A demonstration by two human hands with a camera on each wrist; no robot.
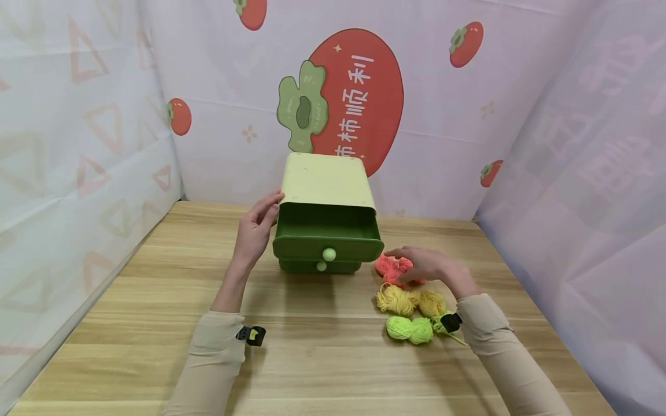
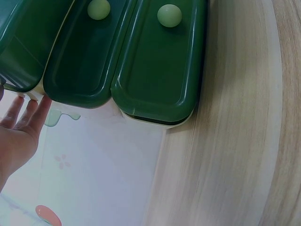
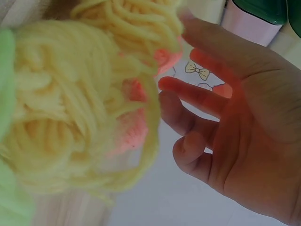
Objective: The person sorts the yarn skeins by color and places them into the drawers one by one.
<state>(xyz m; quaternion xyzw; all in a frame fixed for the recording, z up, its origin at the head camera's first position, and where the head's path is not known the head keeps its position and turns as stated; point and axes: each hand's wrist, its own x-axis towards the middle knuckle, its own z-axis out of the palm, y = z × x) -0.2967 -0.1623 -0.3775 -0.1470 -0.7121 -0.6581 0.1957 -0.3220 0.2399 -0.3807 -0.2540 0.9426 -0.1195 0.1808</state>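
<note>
A small cream cabinet (image 1: 328, 180) with dark green drawers stands on the table. Its top drawer (image 1: 299, 248) is pulled out, and the inside that shows is bare green. My left hand (image 1: 254, 232) rests with extended fingers against the cabinet's left side, near the upper edge. Over on the right, my right hand (image 1: 429, 263) reaches above a coral-pink yarn skein (image 1: 387, 268), thumb and fingers spread apart. The right wrist view shows its fingers loosely bent beside the pink yarn, partly hidden behind a yellow yarn skein (image 3: 61, 94).
Nearer me on the wooden table (image 1: 322, 370), bright green yarn skeins (image 1: 408, 329) lie in front of the yellow ones. Lower drawers with round pale knobs (image 2: 169, 15) are pushed in. Printed cloth walls (image 1: 224, 69) enclose the back and sides.
</note>
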